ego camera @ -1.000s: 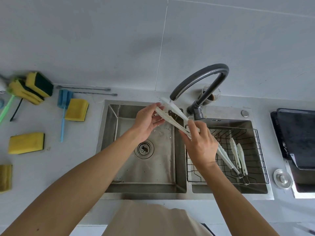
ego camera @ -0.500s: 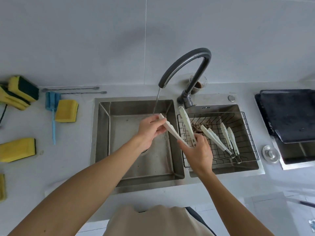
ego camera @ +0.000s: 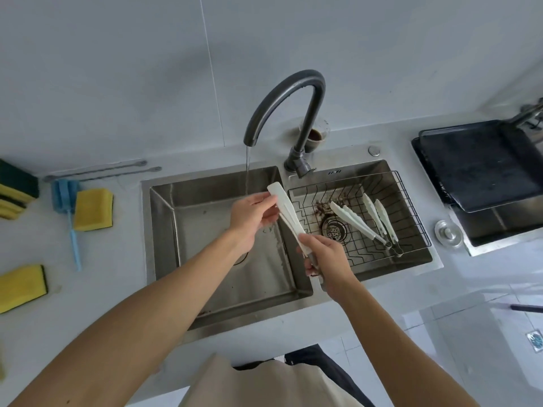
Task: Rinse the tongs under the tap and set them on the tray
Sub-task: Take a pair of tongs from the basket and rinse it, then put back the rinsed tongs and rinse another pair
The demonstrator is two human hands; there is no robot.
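Two hands share one pair of white tongs (ego camera: 286, 212) over the divider between the sink's two basins. Nearest the person, the right hand (ego camera: 324, 257) has its fingers curled round the dark handle end; farther out, the left hand (ego camera: 252, 214) pinches the blades just below their tips. The tongs slant up and away, and their broad tip lies just beside the thin water stream (ego camera: 247, 171), which seems to land on the left hand rather than on the blades.

To rinse well, the person would probably do best to slide the tip a little left into the stream, let the blades spring apart, and turn them so both inner faces get water, keeping the handle low so the runoff drains into the left basin (ego camera: 205, 292), which holds only a few dark specks.

The right basin holds a wire basket (ego camera: 411, 201) with two more white tongs (ego camera: 363, 223) lying side by side, dark crumbs near the drain. Farther right on the tabletop sits the dark tray (ego camera: 482, 163), which looks empty and well apart from the hands. The tap (ego camera: 293, 92) arches behind.
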